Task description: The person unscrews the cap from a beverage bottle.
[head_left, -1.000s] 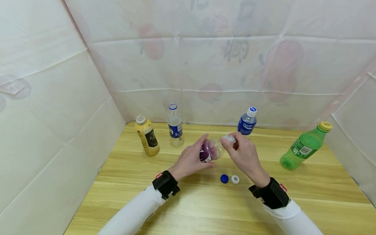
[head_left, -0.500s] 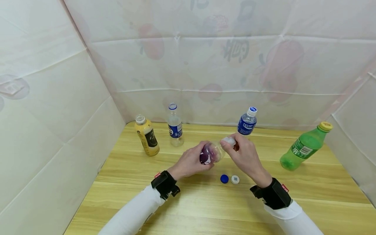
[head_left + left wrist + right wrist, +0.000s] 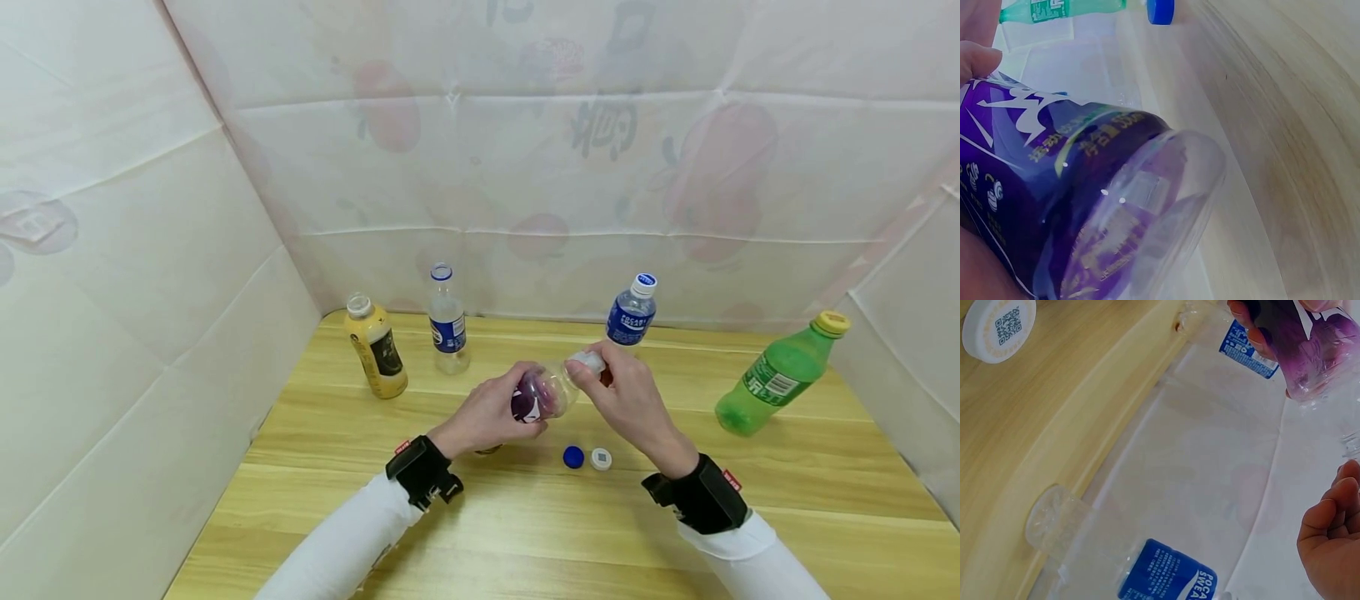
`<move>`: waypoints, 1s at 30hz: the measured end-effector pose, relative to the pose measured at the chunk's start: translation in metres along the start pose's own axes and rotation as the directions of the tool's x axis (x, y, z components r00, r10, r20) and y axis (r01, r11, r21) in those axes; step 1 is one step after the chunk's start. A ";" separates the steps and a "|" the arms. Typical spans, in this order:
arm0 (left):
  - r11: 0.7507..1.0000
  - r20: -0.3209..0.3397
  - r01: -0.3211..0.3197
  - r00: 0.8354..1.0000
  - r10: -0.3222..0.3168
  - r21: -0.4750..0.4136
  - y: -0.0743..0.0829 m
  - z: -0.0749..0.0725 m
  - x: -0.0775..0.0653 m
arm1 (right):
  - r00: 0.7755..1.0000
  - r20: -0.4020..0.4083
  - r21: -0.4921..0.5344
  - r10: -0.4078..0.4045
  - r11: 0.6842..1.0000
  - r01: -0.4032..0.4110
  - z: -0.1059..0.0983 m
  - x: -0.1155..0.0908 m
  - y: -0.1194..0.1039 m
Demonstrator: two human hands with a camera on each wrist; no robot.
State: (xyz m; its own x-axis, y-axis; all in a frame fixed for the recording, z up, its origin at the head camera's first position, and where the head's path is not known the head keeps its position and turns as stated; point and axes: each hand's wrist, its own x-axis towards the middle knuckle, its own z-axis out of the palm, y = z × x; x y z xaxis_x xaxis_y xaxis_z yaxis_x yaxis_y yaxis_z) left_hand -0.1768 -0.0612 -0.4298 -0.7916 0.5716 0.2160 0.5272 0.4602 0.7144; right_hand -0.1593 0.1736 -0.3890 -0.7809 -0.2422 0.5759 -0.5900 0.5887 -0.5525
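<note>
Head view: Pocari bottle (image 3: 630, 320) partly behind right hand (image 3: 628, 397).

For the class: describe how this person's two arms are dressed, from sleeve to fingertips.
The left sleeve and right sleeve are white, running to a black left wristband and a black right wristband. Each band is bulky and bears a small red tag with pale marks too small to read. The left grip and right grip are ungloved.
</note>
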 end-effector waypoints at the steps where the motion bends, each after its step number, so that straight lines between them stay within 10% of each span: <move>1: 1.000 0.002 0.001 1.000 -0.001 -0.006 0.000 0.000 0.000 | 1.000 -0.001 0.000 -0.003 1.000 0.003 0.000 0.000 0.000; 30: 0.992 0.047 0.046 0.998 -0.040 -0.114 0.002 -0.003 0.002 | 0.998 0.024 0.009 -0.060 0.998 0.060 -0.003 0.004 0.003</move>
State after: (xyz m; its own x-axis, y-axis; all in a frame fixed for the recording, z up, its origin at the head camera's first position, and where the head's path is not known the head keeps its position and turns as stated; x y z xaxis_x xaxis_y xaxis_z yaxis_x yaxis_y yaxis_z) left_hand -0.1780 -0.0610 -0.4264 -0.7971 0.5835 0.1557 0.4518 0.4051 0.7948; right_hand -0.1635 0.1765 -0.3862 -0.7488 -0.2951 0.5935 -0.6373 0.5664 -0.5224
